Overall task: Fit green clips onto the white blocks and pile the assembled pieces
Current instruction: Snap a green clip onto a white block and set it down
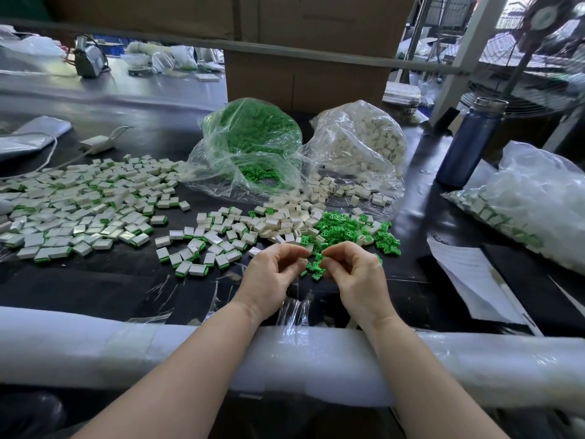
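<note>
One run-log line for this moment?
left hand: curled, contents hidden | right hand: pinching green clip | finished pieces: left pile

A dark blue bottle [468, 144] stands upright far to the right of the grip and beyond it, on the black table [110, 286]. Nearer on that side, white papers [468, 280] lie flat beside a dark folder [531, 280]. Straight beyond the grip rises a brown cardboard box [304, 80]. Far left and beyond it, a white adapter [97, 144] lies with its cord [47, 160] trailing leftward. A white foam roll [126, 353] pads the table edge on the near side. A fan [544, 23] stands at far right.
</note>
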Demonstrator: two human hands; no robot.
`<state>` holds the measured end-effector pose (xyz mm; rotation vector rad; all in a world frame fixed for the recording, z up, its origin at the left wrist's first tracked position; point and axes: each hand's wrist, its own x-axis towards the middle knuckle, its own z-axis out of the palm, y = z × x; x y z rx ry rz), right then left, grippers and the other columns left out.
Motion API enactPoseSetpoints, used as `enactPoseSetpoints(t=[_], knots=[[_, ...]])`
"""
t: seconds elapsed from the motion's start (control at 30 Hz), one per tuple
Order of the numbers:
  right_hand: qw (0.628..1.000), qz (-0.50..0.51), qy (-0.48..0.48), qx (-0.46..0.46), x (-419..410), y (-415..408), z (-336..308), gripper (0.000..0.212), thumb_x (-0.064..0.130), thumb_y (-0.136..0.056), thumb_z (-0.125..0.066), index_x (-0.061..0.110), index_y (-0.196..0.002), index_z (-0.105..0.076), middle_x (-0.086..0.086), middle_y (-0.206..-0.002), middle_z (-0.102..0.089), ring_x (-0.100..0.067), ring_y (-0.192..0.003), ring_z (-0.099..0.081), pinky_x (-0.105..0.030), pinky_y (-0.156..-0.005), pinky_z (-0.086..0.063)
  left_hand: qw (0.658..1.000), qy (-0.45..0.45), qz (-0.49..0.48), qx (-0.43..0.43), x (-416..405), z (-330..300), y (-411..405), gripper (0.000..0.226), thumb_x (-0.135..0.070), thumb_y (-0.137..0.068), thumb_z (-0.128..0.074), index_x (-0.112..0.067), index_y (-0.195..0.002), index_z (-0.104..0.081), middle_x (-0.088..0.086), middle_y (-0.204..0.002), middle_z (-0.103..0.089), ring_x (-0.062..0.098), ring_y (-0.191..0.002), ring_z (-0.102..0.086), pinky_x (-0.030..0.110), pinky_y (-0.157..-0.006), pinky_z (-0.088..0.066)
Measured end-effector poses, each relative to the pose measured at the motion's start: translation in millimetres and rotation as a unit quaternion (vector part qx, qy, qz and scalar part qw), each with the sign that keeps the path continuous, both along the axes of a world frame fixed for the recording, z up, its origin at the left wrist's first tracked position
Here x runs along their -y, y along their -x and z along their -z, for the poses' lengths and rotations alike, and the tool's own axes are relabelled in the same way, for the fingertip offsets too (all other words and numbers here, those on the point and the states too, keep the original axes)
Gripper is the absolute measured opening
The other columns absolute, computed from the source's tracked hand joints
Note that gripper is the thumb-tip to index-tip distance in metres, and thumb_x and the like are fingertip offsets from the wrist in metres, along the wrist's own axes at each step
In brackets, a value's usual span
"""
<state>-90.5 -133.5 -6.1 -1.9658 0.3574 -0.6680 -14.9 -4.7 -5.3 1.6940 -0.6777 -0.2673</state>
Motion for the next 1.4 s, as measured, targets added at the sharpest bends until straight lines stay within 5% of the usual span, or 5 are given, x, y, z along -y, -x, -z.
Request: enactPoseSetpoints(t=[0.27, 0.53, 1.0, 1.4], knots=[[1.000, -0.026, -0.012, -0.009, -1, 1, -3, 0.019, 0.004, -0.083, -0.067, 0.021, -0.077, -0.063, 0.005, -0.073, -0.065, -0.007, -0.070, -0.060, -0.023, -0.070, -0.053, 0.989, 0.092, -0.004, -0.118, 0, 0, -3, 0.015, 0.003, -0.085, -0.059, -0.013, -0.085, -0.060, 0.010, -0.084, -0.063, 0.014, -0.075, -0.065, 0.018, -0.066, -0.055], [0.998, -0.042, -0.042, -0.020, -2, 0, -3, 0.017, 0.002, -0.083, -0.065, 0.018, -0.077, -0.064, -0.010, -0.077, -0.069, -0.027, -0.076, -0.066, -0.039, -0.073, -0.056, 0.986, 0.078, 0.037, -0.141, 0, 0, -3, 0.007, -0.002, -0.087, -0.059, -0.009, -0.087, -0.060, 0.010, -0.081, -0.065, 0.013, -0.072, -0.068, 0.022, -0.067, -0.057], [0.994, -0.071, -0.065, -0.041, -6, 5, -10, 0.023, -0.003, -0.083, -0.061, 0.020, -0.087, -0.059, -0.012, -0.069, -0.063, -0.017, -0.062, -0.055, -0.039, -0.066, -0.049, 0.992, 0.040, 0.057, -0.109, -2, -5, 1, 0.018, 0.000, -0.087, -0.057, -0.014, -0.085, -0.067, 0.001, -0.071, -0.068, 0.007, -0.062, -0.066, 0.015, -0.060, -0.053], [0.991, -0.091, -0.062, -0.076, -5, 5, -8, 0.024, -0.007, -0.079, -0.064, 0.014, -0.072, -0.054, -0.007, -0.061, -0.059, -0.014, -0.054, -0.049, -0.027, -0.055, -0.042, 0.996, -0.017, 0.061, -0.055, -1, -6, 5, 0.023, 0.004, -0.086, -0.057, -0.014, -0.078, -0.067, -0.002, -0.067, -0.063, -0.002, -0.053, -0.058, 0.013, -0.063, -0.052]])
